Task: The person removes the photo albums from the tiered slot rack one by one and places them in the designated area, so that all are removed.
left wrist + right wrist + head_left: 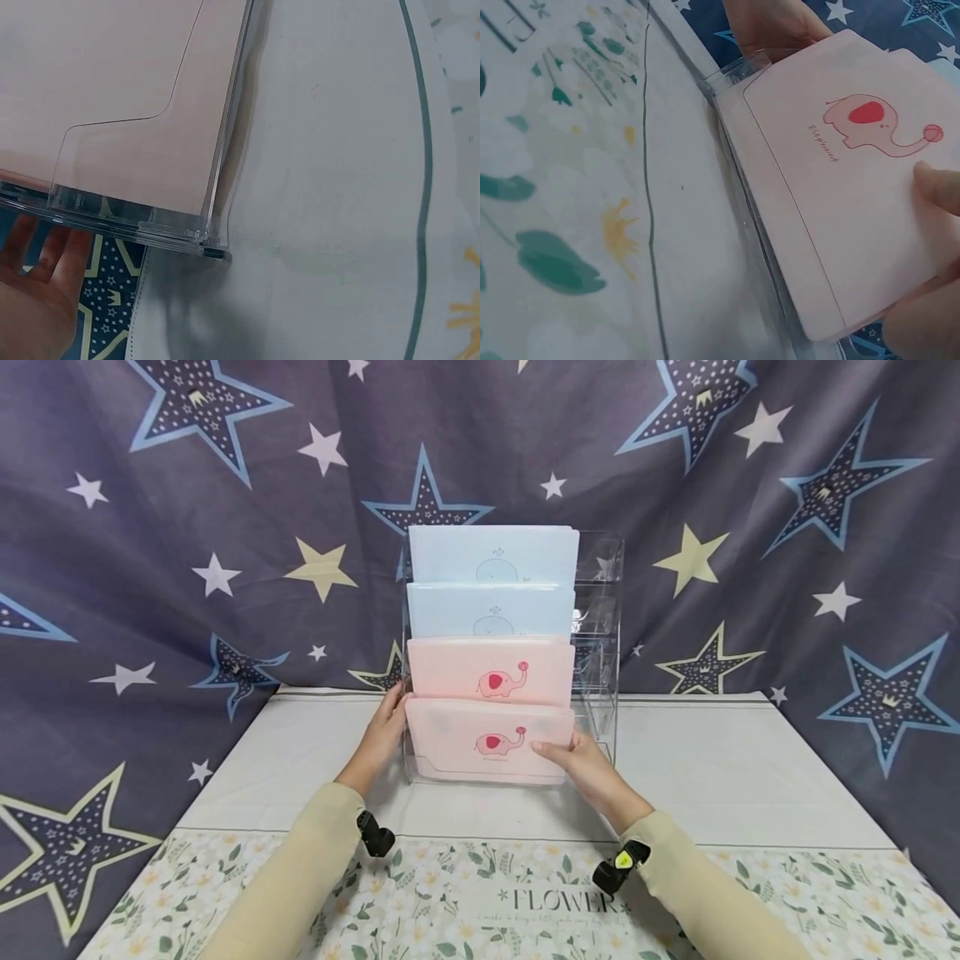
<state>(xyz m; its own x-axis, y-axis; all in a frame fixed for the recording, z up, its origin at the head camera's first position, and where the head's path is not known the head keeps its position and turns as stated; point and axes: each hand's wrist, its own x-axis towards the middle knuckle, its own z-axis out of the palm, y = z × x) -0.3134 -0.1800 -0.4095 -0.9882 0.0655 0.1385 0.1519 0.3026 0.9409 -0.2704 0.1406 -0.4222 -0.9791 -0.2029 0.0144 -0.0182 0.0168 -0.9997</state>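
A clear acrylic rack [617, 635] stands on the table with folders in stepped tiers. The front tier holds a pink folder [450, 735] with a red elephant print. My right hand [592, 768] pinches that folder's right edge, thumb across its front and the other fingers behind, mostly hidden. In the left wrist view, my left hand [45, 292] rests its fingertips against the outer left side of the rack. Behind the front folder sits another pink elephant folder [450, 672]. Two pale blue tiers, a lower blue folder [442, 612] and an upper blue folder [450, 556], rise above.
A white cloth with a floral lower band [420, 893] covers the table. Dark star-printed curtain [525, 435] hangs close behind the rack and along both sides. The rack's right part shows bare clear dividers [596, 668].
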